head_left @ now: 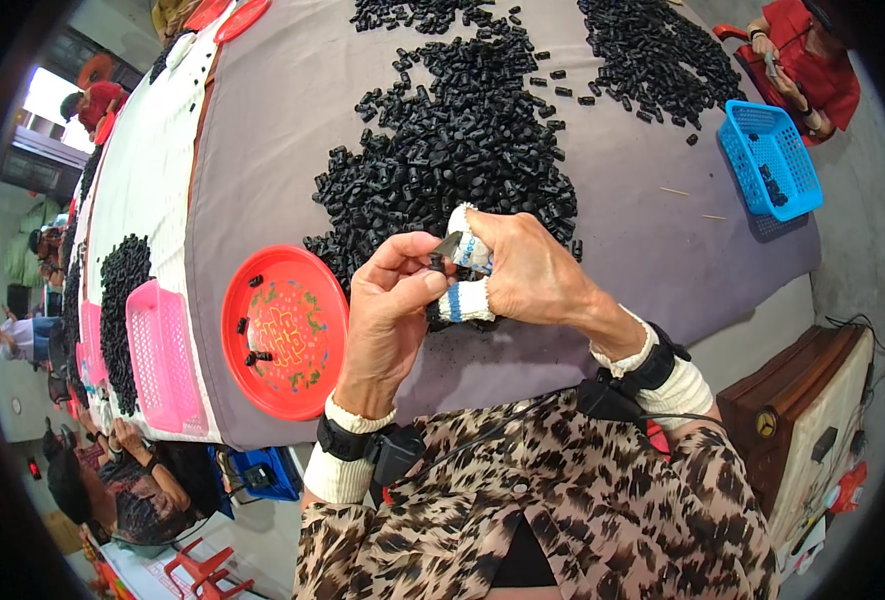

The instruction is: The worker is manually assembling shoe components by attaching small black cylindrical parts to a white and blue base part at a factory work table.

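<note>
My left hand [380, 318] pinches a small black plastic piece [436, 262] between thumb and fingertips. Against it lies a short, pointed metal knife blade [449, 244], gripped in my right hand [542, 270]. White knit covers with blue markings wrap the right thumb and forefinger; the knife's handle is hidden in that hand. Both hands meet over the near edge of a large heap of small black pieces [452, 150]. Left of my left hand sits a round red plate [312, 272] with a few black pieces on it.
A blue basket [794, 212] holding a few pieces stands at the right table edge, near a person in red [812, 70]. More black heaps [652, 60] lie across the grey cloth [652, 235]. A pink basket [167, 350] stands left; another person [122, 480] sits below it.
</note>
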`<state>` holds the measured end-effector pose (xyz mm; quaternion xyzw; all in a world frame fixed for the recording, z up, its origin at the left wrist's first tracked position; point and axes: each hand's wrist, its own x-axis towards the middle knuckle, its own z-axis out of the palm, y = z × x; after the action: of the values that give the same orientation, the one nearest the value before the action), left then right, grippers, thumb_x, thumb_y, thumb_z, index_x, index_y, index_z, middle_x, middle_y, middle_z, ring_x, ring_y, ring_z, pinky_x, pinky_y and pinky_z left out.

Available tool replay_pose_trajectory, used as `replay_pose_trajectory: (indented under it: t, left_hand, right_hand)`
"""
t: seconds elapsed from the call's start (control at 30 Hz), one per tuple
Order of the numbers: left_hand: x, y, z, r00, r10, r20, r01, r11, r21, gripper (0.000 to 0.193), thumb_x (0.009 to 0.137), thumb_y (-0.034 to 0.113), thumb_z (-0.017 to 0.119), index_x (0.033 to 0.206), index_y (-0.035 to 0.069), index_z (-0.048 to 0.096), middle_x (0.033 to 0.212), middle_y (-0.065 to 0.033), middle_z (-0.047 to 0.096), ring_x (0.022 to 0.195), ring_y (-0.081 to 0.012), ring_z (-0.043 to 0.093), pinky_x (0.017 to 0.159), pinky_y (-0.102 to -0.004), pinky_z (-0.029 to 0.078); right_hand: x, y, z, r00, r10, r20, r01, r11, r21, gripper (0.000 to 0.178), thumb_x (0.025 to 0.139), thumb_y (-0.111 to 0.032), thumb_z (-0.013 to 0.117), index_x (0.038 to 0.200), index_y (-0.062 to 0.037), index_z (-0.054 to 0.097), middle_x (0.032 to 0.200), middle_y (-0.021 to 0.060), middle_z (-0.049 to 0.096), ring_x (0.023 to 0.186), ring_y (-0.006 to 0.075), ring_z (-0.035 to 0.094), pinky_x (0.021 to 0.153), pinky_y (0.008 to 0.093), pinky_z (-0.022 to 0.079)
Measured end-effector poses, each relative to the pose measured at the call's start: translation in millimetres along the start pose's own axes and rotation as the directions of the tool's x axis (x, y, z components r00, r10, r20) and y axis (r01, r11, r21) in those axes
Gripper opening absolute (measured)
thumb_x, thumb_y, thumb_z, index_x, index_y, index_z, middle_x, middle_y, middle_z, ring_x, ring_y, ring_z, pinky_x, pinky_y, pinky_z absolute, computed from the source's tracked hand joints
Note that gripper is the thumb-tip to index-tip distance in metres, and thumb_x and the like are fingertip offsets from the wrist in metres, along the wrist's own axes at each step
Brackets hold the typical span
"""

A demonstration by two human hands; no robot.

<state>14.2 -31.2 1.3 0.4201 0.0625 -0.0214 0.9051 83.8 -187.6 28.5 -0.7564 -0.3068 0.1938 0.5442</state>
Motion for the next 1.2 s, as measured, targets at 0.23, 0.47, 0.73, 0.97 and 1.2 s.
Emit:
replay_pose_trajectory:
  t: [0.23,0.47,0.73,0.97,1.2]
  left_hand:
    - [2,1,7,0.995,-0.040,-0.094,0.041,0.999,0.007,0.022,0.077,-0.002,0.060,0.099,-0.001,0.057,0.091,-0.0065,0.062,0.082,-0.0126,0.060,0.077,-0.0254,0.049]
    - [0,-1,-1,0.994,-0.080,-0.076,0.079,0.997,-0.017,0.023,0.084,0.005,0.058,0.106,-0.001,0.057,0.096,-0.0083,0.063,0.087,-0.0138,0.061,0.079,-0.0261,0.049]
    - [-2,-6,-6,0.998,-0.063,-0.008,0.062,0.995,-0.079,0.025,0.086,0.009,0.057,0.109,0.000,0.056,0.097,-0.0071,0.062,0.086,-0.0131,0.060,0.079,-0.0277,0.050]
    - [-3,-4,-5,0.996,-0.082,-0.022,0.081,0.994,-0.068,0.026,0.086,0.010,0.058,0.110,0.000,0.056,0.097,-0.0061,0.062,0.085,-0.0121,0.060,0.077,-0.0272,0.051]
    - [-2,-5,-5,0.996,-0.083,-0.029,0.081,0.995,-0.052,0.025,0.086,0.009,0.058,0.109,-0.001,0.056,0.097,-0.0058,0.062,0.087,-0.0115,0.059,0.078,-0.0263,0.049]
  right_hand:
    - [0,-3,-1,1.000,0.023,-0.021,-0.024,0.999,-0.045,0.036,0.064,-0.022,0.071,0.078,0.0026,0.049,0.064,0.0152,0.059,0.058,0.0280,0.060,0.055,0.0346,0.045]
    - [0,-2,-2,0.999,0.051,-0.013,-0.051,0.999,-0.001,0.036,0.065,-0.024,0.072,0.078,0.0023,0.051,0.065,0.0138,0.059,0.058,0.0234,0.059,0.056,0.0328,0.045]
    - [1,3,0,0.999,0.030,0.032,-0.029,0.999,-0.031,0.037,0.064,-0.027,0.071,0.076,0.0016,0.051,0.062,0.0126,0.056,0.056,0.0241,0.056,0.055,0.0335,0.044]
    - [3,5,0,0.998,0.018,0.062,-0.013,0.996,-0.088,0.041,0.064,-0.030,0.072,0.074,0.0022,0.049,0.063,0.0140,0.055,0.056,0.0278,0.056,0.053,0.0364,0.042]
    - [2,6,-1,0.998,0.019,0.064,-0.012,0.994,-0.110,0.042,0.066,-0.032,0.072,0.075,0.0019,0.048,0.063,0.0149,0.054,0.055,0.0293,0.055,0.052,0.0372,0.042]
